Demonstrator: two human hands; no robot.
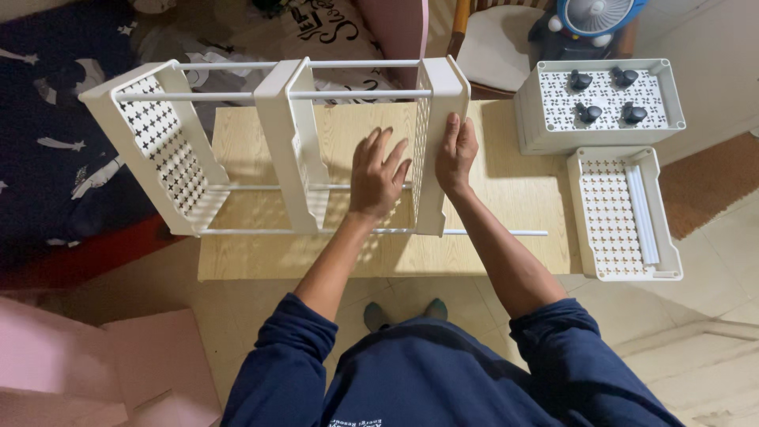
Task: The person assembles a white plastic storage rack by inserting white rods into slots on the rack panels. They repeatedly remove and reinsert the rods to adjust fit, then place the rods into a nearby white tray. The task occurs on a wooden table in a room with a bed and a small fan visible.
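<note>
A white plastic shelf rack lies on its side on a low wooden table (514, 198). Three perforated trays stand on edge, joined by thin white rods (356, 94): a left tray (150, 146), a middle tray (292, 146) and a right tray (435, 142). My left hand (378, 175) lies flat with fingers spread against the inner face of the right tray. The outer side of that same tray is pressed by my right hand (456, 154), fingers pointing up. One lower rod (506, 232) sticks out past the right tray.
To the right, a white tray (666, 87) holds several black caster wheels. In front of it another white tray (585, 213) holds white rods. A fan (597, 16) and chair stand behind. Dark bedding lies at left, pink cardboard at lower left.
</note>
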